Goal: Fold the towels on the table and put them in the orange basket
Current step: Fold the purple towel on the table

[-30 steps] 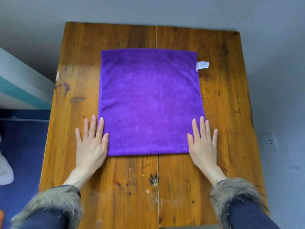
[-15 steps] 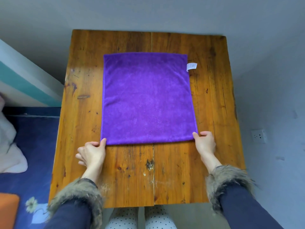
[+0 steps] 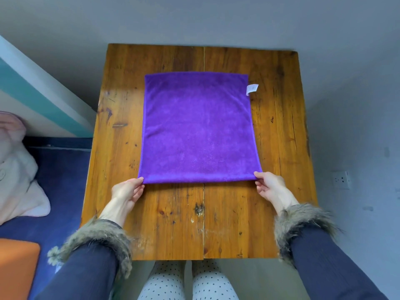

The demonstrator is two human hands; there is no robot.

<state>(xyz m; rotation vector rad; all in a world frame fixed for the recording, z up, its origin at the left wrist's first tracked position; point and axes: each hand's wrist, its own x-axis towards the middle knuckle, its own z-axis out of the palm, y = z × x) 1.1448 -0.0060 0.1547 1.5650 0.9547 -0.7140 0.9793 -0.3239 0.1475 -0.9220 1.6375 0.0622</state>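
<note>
Two hands are pinching the purple towel [image 3: 198, 128] lying on the bench [image 3: 281, 131]: left hand [image 3: 127, 190] its near-left corner, right hand [image 3: 269, 186] its near-right.

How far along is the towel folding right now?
Early. The purple towel lies flat on the table; whether it has been folded yet is unclear. In hand: the left hand and right hand pinch its near corners, likely to fold. Left: folding it and putting it in the orange basket on the floor.
</note>
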